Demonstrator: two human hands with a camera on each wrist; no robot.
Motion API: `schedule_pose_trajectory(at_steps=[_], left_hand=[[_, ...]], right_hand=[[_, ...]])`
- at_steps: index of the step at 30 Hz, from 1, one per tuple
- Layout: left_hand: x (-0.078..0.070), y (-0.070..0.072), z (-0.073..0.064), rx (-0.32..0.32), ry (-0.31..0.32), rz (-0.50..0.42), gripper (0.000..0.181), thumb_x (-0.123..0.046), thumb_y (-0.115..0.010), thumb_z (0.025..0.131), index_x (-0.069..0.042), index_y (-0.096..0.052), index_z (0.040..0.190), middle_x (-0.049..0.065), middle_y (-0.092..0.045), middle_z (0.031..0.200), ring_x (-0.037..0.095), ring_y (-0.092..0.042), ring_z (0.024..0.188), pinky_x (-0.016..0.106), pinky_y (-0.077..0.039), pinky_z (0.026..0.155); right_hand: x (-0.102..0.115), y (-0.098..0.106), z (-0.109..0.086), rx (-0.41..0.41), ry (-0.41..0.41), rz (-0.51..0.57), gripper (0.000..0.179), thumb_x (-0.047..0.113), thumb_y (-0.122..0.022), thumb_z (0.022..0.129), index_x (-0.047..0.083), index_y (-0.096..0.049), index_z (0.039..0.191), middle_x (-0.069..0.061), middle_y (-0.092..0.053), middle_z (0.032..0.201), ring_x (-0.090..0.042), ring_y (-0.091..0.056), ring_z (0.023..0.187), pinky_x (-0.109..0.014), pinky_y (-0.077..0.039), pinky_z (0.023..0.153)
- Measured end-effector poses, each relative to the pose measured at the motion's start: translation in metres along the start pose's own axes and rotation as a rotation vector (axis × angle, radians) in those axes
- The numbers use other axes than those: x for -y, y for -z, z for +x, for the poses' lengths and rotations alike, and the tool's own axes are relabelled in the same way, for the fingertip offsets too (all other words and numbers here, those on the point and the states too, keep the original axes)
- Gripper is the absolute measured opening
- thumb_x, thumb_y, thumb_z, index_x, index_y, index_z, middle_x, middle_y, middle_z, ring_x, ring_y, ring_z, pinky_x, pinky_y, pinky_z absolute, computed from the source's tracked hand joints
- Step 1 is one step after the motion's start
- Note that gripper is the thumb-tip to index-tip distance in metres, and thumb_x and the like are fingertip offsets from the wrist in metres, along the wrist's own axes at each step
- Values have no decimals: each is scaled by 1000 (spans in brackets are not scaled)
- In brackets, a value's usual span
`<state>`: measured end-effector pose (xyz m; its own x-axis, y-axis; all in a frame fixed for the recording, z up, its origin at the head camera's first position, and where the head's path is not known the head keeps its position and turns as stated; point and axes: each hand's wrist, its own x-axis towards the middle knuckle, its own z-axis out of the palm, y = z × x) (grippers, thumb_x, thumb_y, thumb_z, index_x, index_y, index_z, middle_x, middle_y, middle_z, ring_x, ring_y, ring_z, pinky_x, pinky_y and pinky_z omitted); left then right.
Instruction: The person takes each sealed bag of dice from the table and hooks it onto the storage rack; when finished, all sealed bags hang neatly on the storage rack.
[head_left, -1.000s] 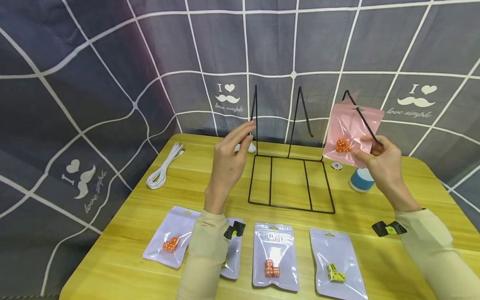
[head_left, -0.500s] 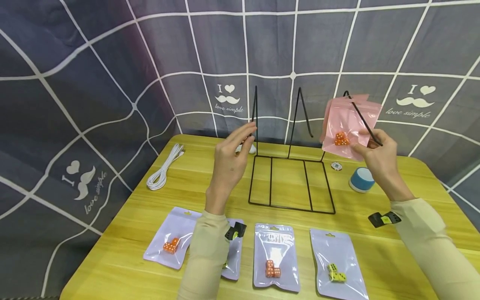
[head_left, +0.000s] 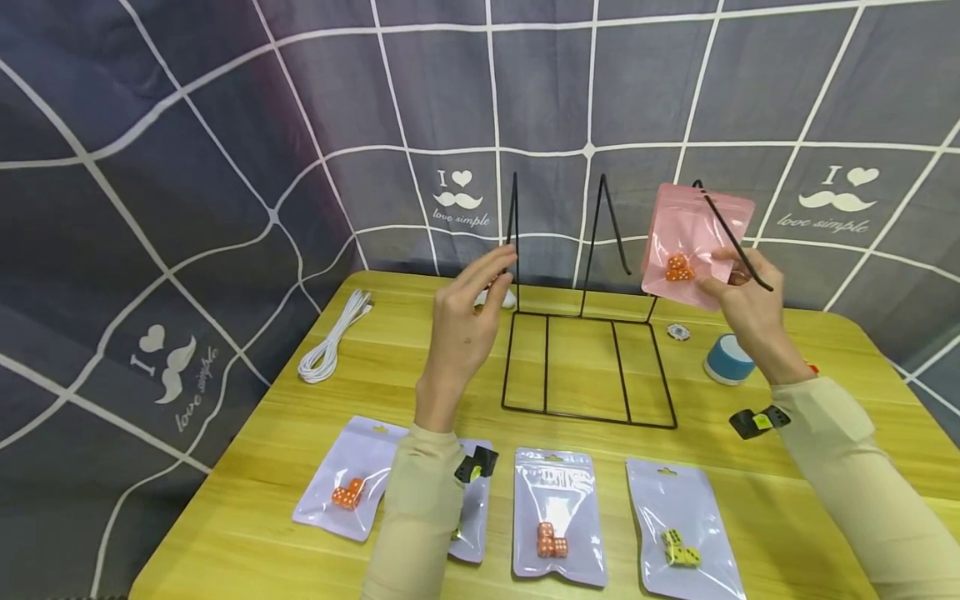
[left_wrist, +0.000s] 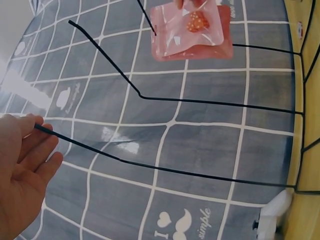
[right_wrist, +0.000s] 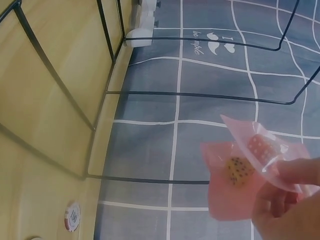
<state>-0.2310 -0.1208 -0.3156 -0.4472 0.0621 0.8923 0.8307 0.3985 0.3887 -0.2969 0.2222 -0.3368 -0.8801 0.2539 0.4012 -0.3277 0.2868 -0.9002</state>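
Note:
A black wire rack [head_left: 546,367] with three upright hooks stands on the table. In the left wrist view, the thumb and fingers of my left hand [head_left: 465,321] pinch the tip of the left hook [left_wrist: 87,146]. My right hand [head_left: 753,304] pinches the side of a pink zip bag [head_left: 688,229] holding orange dice [head_left: 678,268]. The right hook [head_left: 731,234] passes across the front of this bag, near its top. Behind it hangs another pink bag [right_wrist: 225,207] with yellow dice [right_wrist: 239,171], best seen in the right wrist view.
Several lilac zip bags with dice lie along the front, including one with orange dice [head_left: 348,454] and one with yellow dice [head_left: 682,500]; my left forearm partly covers another. Around the rack are a white cord [head_left: 326,354], a poker chip [head_left: 678,332] and a blue-and-white cylinder [head_left: 729,360].
My right hand has moved up and slightly left, bringing the pink bag further back along the right hook, level with the bag behind. The left hand keeps its pinch on the left hook.

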Motion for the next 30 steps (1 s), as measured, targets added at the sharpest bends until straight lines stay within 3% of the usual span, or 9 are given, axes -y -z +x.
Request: schedule_pose_trajectory(at_steps=[9,17,30], left_hand=[[-1,-1,0,5,13,21,23,-6,-59,94,4,-66,113,11,-62,123,17,-59,111,26,-48,92],[-2,-1,-1,2,24,48,23,-9,-58,95,2,-66,113,9,-62,123,16,-61,108,25,-49,89],[0,-2,-1,-11,11,50,21,-8,-60,94,1,-67,112,9,-63,121,14,-60,108,24,-49,89]], right_hand=[[1,0,-1,27,-28,-137,28,2,-72,81,11,-61,105,4,-52,85,-4,-49,66,-13,-40,51],[-4,1,-7,1,-83,-47,28,1,-71,83,13,-62,107,2,-52,87,-6,-49,73,-12,-41,53],[-19,12,-10,-35,-99,-129,26,2,-71,82,6,-64,107,7,-56,92,-2,-53,84,-8,-45,70]])
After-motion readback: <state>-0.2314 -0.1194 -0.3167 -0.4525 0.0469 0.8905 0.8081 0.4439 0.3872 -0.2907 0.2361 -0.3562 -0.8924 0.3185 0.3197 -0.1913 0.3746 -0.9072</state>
